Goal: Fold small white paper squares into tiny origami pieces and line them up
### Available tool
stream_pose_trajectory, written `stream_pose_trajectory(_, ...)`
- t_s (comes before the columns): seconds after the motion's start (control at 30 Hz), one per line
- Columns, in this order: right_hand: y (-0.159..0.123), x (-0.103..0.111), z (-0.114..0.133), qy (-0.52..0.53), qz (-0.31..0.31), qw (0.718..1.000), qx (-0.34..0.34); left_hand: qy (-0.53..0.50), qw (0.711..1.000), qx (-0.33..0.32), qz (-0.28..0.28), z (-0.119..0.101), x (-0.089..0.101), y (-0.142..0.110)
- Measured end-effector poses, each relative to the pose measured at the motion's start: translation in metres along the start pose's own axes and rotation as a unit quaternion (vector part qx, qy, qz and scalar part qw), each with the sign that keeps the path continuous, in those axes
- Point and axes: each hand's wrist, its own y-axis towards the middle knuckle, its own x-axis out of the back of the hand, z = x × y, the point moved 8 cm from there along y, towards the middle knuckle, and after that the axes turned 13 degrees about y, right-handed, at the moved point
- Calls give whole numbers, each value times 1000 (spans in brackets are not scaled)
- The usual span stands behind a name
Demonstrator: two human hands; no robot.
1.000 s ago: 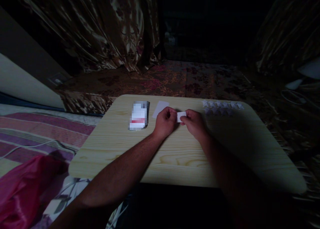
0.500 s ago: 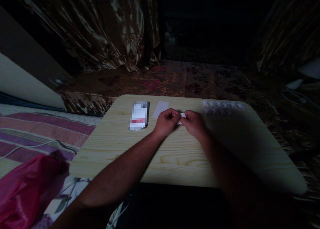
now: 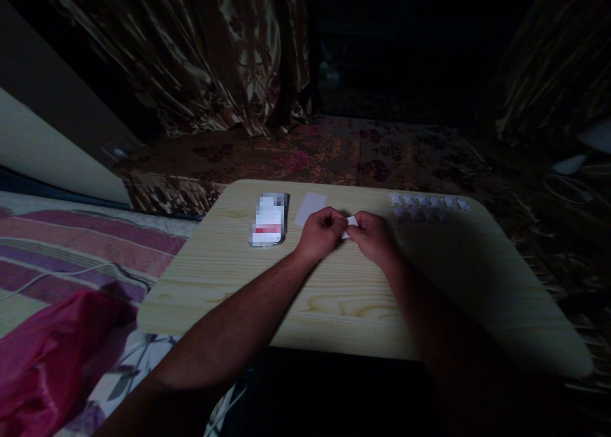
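A small piece of white paper (image 3: 351, 224) is pinched between my two hands, just above the far half of the wooden table. My left hand (image 3: 322, 231) is closed on its left side, and my right hand (image 3: 373, 235) grips the right side with thumb and fingers. Most of the paper is hidden by the fingers. Just beyond my left hand lies a flat stack or sheet of white paper (image 3: 311, 208). To the right, several small folded white paper pieces (image 3: 420, 201) stand in two rows, the nearer row in shadow.
A blurred white and grey box-like object (image 3: 268, 219) with a red stripe lies on the table (image 3: 214, 278), left of the paper. A striped bed (image 3: 90, 240) with a pink bag (image 3: 57, 354) and a cable is at the left. Patterned curtains (image 3: 248, 55) hang behind.
The view has shifted slightly, so the table things sit a little farther right. Both hands keep hold of the small paper, with hardly any change in their grip.
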Motion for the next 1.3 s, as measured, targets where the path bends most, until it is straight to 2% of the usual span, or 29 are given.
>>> stream_pose_trajectory(0.67,1,-1,-4,10,7,999,-30,-17,1000,15,6,4,0,1)
stream_pose_trajectory(1.3,1,0,-2,11,12,1000,-16,-43,998,42,17,5,-3,0)
